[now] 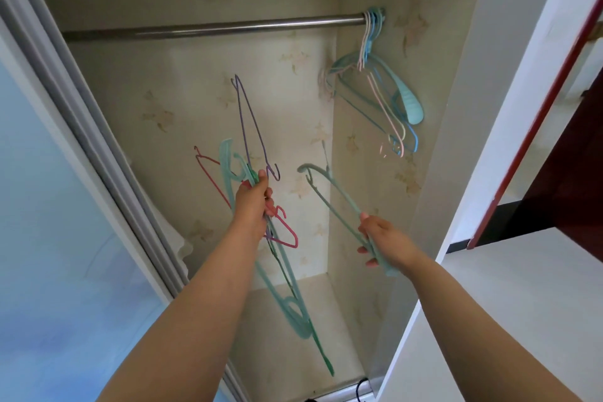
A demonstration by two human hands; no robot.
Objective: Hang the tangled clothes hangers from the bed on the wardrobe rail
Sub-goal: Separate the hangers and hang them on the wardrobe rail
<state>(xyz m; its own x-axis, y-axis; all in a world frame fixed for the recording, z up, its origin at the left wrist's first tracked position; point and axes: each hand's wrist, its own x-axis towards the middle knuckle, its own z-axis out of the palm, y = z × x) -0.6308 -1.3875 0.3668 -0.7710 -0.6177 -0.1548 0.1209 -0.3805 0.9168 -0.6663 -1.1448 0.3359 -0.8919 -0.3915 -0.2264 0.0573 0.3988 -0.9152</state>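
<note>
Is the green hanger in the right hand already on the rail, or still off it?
Off. The right hand grips the green hanger by one end, its hook well below the rail.
</note>
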